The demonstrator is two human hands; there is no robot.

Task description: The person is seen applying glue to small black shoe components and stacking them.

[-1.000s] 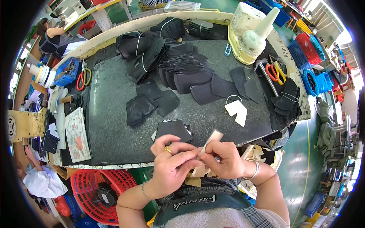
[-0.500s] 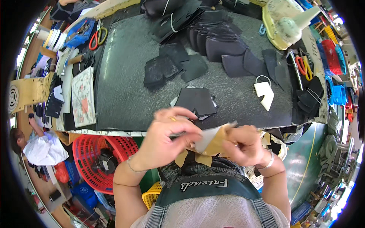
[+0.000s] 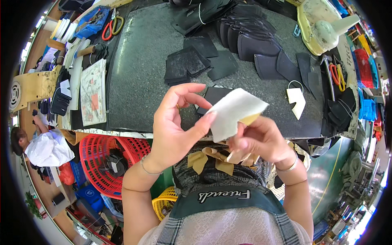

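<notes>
A sheet (image 3: 239, 109) is between the left hand (image 3: 175, 124) and the right hand (image 3: 263, 141), by the near edge of the table (image 3: 139, 102). Beyond it lie stacked pieces (image 3: 249, 47), with a tag (image 3: 300, 104) to their right. Scissors (image 3: 108, 31) lie far left beside a tray (image 3: 93, 25); a machine (image 3: 322, 38) stands far right. Scraps (image 3: 198, 162) lie on the lap (image 3: 212, 178), right of a basket (image 3: 89, 153).

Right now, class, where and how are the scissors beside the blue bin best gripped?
Probably by the red and olive handle loops, coming from the person's side of the table: the scissors lie with loops toward the person and blades pointing away.
</notes>
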